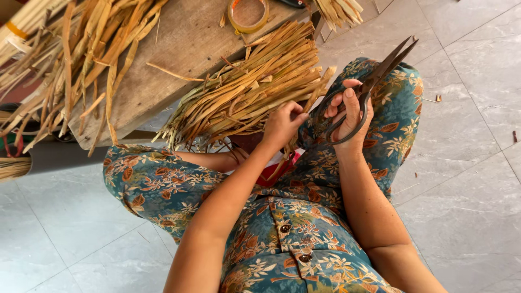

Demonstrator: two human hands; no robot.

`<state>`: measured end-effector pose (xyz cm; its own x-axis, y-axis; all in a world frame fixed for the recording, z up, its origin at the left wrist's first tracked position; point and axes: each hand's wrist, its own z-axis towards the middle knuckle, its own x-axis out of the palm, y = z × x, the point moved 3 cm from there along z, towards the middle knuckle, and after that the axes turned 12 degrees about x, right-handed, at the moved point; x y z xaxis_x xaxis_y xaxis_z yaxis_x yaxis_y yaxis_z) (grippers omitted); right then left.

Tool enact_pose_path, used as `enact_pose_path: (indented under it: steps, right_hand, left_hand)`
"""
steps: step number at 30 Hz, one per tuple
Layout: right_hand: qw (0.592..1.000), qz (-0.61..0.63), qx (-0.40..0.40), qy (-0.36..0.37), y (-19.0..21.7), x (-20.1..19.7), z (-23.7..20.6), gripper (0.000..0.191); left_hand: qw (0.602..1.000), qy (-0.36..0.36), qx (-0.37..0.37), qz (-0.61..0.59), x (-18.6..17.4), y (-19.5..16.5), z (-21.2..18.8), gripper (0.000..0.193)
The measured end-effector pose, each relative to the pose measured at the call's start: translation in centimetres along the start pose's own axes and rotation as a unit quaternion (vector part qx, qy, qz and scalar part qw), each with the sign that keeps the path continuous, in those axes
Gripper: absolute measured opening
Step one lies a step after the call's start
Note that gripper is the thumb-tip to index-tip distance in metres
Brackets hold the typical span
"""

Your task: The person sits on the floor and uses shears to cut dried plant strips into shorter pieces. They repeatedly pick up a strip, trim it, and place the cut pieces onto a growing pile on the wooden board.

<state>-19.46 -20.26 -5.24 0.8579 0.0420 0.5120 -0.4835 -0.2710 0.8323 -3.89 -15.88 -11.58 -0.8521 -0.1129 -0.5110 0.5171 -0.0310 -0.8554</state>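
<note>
Here we sit over pale grey floor tiles beside a rough wooden board. Our left hand pinches a bundle of dry tan leaf strips lying on the board's edge; our right hand grips dark iron shears.

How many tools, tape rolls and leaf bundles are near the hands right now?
Scissors, held in the right hand: 1
Tape roll: 1
Dried leaf bundle, touched by the left hand: 1
Loose leaf pile on the wooden board: 1
Total: 4
</note>
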Motion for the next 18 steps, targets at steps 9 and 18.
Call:
enact_pose_path:
  steps: [9,18]
  right_hand:
    - [0.996,-0.052,-0.020,0.073,0.9,2.6,-0.8,0.039]
    - [0.993,-0.071,-0.038,0.090,3.2,5.3,-0.9,0.045]
  left_hand:
    - [0.962,-0.052,0.053,-0.263,-7.1,-2.5,-3.6,0.017]
    - [0.991,-0.008,0.011,-0.131,-9.4,-5.2,-6.2,0.026]
